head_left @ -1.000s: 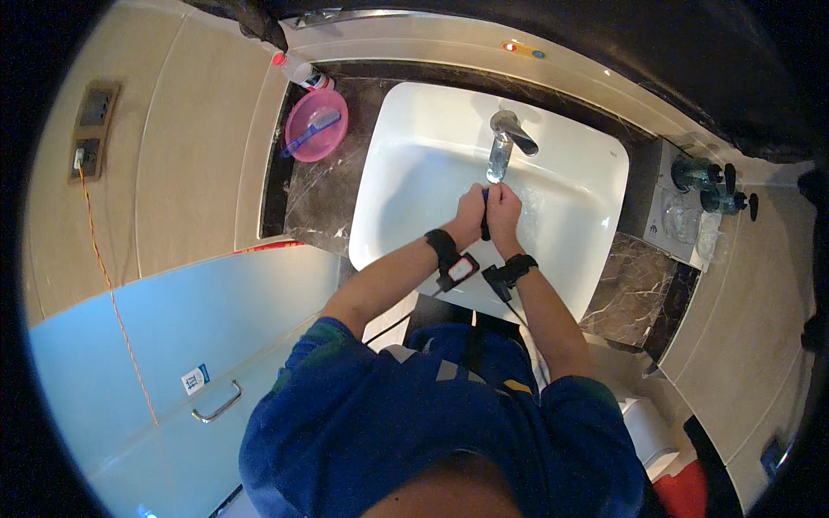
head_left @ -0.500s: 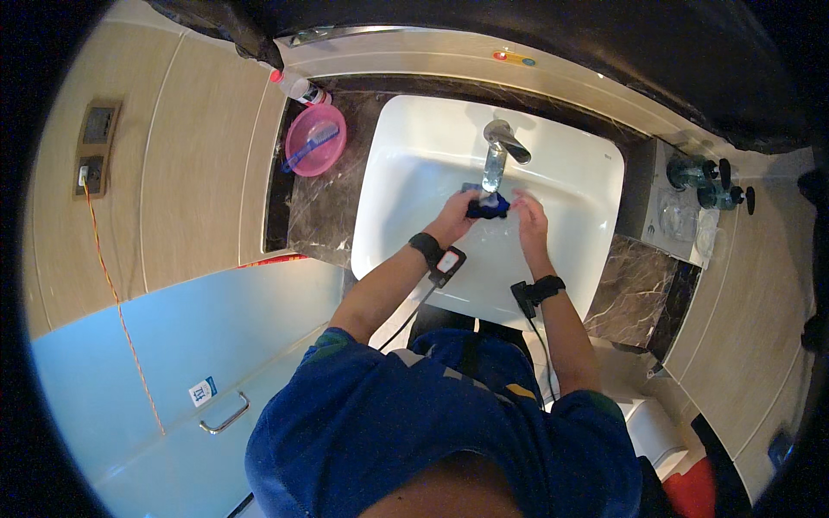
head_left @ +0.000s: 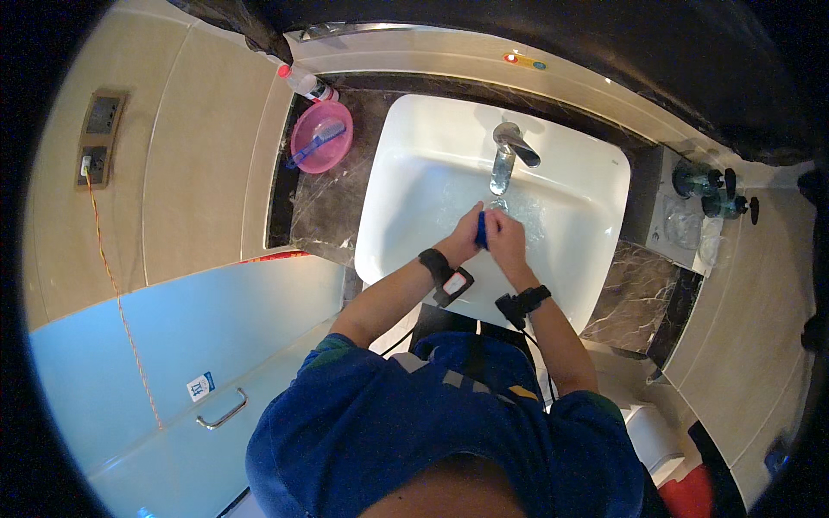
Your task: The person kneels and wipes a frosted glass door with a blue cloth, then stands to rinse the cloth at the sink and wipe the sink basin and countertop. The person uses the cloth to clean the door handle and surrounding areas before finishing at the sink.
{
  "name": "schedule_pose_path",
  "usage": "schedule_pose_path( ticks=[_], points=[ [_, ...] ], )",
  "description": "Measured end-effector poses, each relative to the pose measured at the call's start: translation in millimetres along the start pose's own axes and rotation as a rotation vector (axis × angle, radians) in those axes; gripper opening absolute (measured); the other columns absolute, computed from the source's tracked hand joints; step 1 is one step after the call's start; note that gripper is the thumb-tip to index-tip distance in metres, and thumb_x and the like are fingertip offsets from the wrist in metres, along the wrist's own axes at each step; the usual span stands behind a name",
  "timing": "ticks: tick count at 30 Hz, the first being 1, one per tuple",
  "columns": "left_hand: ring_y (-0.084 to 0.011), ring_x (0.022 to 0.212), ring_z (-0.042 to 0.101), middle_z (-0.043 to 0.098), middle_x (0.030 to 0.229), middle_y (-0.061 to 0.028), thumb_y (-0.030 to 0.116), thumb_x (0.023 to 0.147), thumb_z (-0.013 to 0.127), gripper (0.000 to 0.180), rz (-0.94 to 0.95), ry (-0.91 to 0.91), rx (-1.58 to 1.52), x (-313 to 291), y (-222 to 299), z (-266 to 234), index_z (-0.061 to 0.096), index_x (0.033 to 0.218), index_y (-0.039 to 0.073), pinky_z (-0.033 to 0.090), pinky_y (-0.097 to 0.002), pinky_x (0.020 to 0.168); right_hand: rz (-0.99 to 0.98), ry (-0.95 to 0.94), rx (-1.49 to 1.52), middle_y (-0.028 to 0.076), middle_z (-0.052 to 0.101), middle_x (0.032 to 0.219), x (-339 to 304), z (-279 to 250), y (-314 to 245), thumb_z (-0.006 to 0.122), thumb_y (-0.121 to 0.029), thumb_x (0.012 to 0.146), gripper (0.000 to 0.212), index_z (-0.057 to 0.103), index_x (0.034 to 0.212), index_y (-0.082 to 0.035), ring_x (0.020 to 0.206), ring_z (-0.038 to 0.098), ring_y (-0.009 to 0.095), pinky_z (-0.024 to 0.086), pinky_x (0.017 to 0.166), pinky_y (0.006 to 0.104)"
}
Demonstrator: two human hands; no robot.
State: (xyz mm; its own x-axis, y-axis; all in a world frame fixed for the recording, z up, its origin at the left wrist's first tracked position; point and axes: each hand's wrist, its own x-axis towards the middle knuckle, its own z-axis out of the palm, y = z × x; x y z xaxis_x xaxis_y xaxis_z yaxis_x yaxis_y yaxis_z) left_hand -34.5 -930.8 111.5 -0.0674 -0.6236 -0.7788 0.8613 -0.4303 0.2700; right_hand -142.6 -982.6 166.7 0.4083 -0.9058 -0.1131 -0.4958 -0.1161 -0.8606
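Over the white sink (head_left: 393,198), my two hands are together just below the running tap (head_left: 516,144). A bunched piece of dark blue cloth (head_left: 481,231) shows between them; its exact kind I cannot make out. My left hand (head_left: 462,240) is closed round one side of it. From the other side my right hand (head_left: 507,241) presses on it with bent fingers. Water falls from the spout just beyond the fingers and splashes in the basin. Most of the cloth is hidden by the hands.
On the dark marble counter (head_left: 332,203) at left are a pink basin (head_left: 298,138) holding a blue-handled brush (head_left: 318,147), and a red-capped clear bottle (head_left: 307,84). Dark green pump bottles (head_left: 695,180) stand at right. Cabled black straps circle both wrists.
My right hand has moved left and closed on the cloth, having been open beside it. Both hands and the cloth have come nearer to me, out from under the water stream.
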Motion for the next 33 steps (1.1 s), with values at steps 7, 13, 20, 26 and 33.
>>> schedule_pose_path(
  ticks=[7,13,20,26,33],
  points=[
    [-0.0244,0.073,0.062,0.061,0.080,-0.0087,0.042,0.096,0.039,0.043,0.251,0.445,0.421,-4,13,18,0.052,0.092,0.001,0.050,-0.0385,0.065,0.064,-0.124,-0.345,0.021,0.065,0.076,30,26,-2,0.045,-0.027,0.090,0.030,0.064,0.087,-0.004,0.072,0.064,0.039,0.051,0.065,0.0494],
    [-0.0210,0.066,0.060,0.059,0.074,-0.0117,0.048,0.094,0.043,0.051,0.225,0.482,0.877,-9,16,21,0.052,0.094,-0.002,0.047,-0.0373,0.049,0.094,-0.168,-0.398,0.023,0.065,0.082,33,33,6,0.049,-0.022,0.086,0.028,0.066,0.082,-0.001,0.075,0.064,0.039,0.051,0.069,0.0482],
    [-0.0208,0.065,0.058,0.059,0.082,-0.0105,0.045,0.094,0.046,0.046,0.251,0.224,1.039,-2,16,3,0.055,0.096,-0.001,0.047,-0.0343,0.051,0.557,-0.012,0.368,0.012,0.062,0.072,32,22,47,0.051,-0.039,0.093,0.042,0.062,0.079,-0.001,0.067,0.060,0.021,0.048,0.065,0.0333],
    [-0.0210,0.091,0.057,0.060,0.089,-0.0132,0.036,0.091,0.061,0.046,0.750,0.290,1.282,-9,-8,-12,0.046,0.116,-0.001,0.048,-0.0319,0.076,0.440,0.093,0.659,0.003,0.061,0.081,9,20,37,0.049,-0.037,0.096,0.033,0.062,0.092,-0.006,0.070,0.056,0.012,0.046,0.066,0.0273],
    [-0.0170,0.092,0.059,0.060,0.105,-0.0056,0.043,0.095,0.050,0.042,0.306,0.024,0.415,-23,12,5,0.052,0.117,0.007,0.049,-0.0313,0.082,0.441,-0.114,0.762,0.004,0.059,0.092,1,23,16,0.044,-0.033,0.099,0.038,0.058,0.114,-0.001,0.081,0.056,0.013,0.048,0.071,0.0258]
  ],
)
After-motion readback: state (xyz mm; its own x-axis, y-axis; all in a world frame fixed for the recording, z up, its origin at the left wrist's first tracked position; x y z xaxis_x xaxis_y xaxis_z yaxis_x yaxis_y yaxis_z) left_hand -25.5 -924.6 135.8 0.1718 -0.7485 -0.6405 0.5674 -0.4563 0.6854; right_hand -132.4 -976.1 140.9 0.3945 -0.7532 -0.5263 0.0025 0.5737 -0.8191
